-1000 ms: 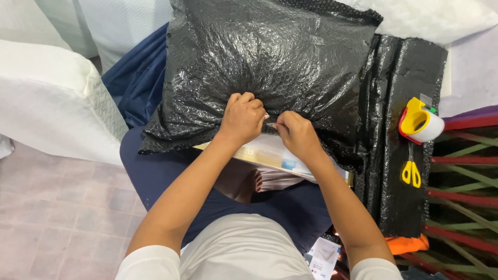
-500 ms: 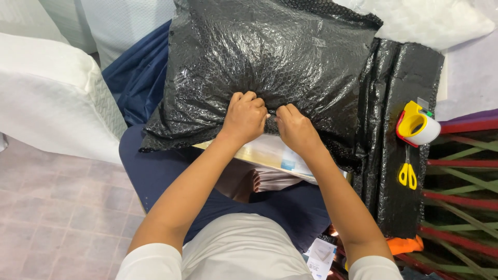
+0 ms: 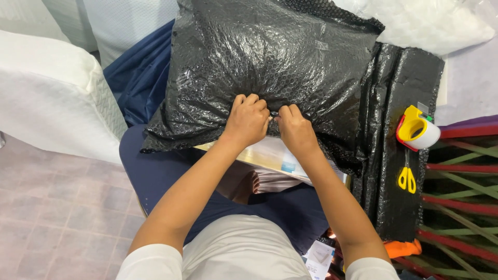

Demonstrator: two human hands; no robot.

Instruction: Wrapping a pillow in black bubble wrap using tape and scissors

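a big black bubble-wrap bag (image 3: 275,67), stuffed full and puckered, lies across the person's lap and reaches up to the top of the view. the left hand (image 3: 248,120) and the right hand (image 3: 294,129) sit side by side at its lower middle, knuckles almost touching, the fingers of both clenched into a gathered pinch of the black film. under the bag's near edge a flat pale package (image 3: 272,158) with a small blue patch pokes out, partly covered by the right forearm, so i cannot tell its whole shape. to the right, a stack of folded black bubble wrap (image 3: 404,155) stands just beside the bag. past it rest a tape dispenser (image 3: 416,128), yellow with a white roll, and yellow-handled scissors (image 3: 407,179) just below. a blue cloth (image 3: 140,78) lies behind the bag on the left, and a white covered seat (image 3: 52,93) stands further left. a white tag (image 3: 317,256) shows near the right elbow.
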